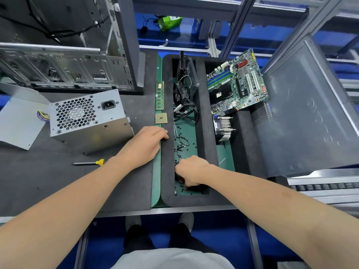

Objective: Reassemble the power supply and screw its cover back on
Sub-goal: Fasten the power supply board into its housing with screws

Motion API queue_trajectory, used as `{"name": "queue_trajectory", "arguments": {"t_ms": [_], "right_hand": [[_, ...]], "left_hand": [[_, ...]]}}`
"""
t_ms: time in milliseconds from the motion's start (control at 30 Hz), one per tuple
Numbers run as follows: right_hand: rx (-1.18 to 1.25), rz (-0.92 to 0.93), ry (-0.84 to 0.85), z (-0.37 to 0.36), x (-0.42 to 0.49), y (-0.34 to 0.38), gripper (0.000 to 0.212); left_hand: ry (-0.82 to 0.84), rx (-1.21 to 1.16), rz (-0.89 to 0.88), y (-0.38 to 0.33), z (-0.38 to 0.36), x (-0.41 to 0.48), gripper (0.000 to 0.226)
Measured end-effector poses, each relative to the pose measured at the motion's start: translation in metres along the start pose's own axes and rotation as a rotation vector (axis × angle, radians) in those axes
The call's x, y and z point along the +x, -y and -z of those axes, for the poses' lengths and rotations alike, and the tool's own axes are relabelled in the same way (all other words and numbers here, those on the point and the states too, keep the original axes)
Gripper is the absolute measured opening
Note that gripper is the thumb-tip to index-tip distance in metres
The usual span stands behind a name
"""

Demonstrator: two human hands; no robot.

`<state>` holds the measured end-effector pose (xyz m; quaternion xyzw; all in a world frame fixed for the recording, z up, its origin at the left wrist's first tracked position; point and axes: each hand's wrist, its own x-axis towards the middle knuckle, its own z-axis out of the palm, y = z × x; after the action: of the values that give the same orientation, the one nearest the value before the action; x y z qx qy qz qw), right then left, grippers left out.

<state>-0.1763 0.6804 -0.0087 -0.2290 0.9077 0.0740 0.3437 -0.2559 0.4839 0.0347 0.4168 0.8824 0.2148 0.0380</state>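
On the bench (58, 181), the power supply (87, 117) sits at the left beside a loose grey metal panel (17, 123). A screwdriver (89, 163) lies in front of it. The left hand (144, 144) rests flat, fingers relaxed, on the foam tray's rim (167, 171). The right hand (191, 170) reaches down among the tray's black screws (180, 146) with its fingertips hidden, so any hold cannot be told.

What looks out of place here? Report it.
Small black screws lie scattered loose in the middle compartment of the foam tray, where the right hand reaches among them. The motherboard sits tilted, propped over the tray's far right compartment, not flat.
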Motion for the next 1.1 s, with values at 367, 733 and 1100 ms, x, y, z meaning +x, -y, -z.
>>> {"name": "queue_trajectory", "arguments": {"t_ms": [367, 733, 1100], "right_hand": [[0.227, -0.068, 0.072, -0.003, 0.001, 0.008, 0.021], [0.723, -0.251, -0.214, 0.092, -0.034, -0.031, 0.009], [0.822, 0.091, -0.776, 0.241, -0.052, 0.016, 0.004]], "left_hand": [[0.034, -0.005, 0.012, -0.001, 0.001, 0.000, 0.034], [-0.023, 0.057, -0.033, -0.012, 0.023, -0.006, 0.041], [-0.594, -0.031, 0.036, 0.011, 0.158, -0.027, 0.040]]}}
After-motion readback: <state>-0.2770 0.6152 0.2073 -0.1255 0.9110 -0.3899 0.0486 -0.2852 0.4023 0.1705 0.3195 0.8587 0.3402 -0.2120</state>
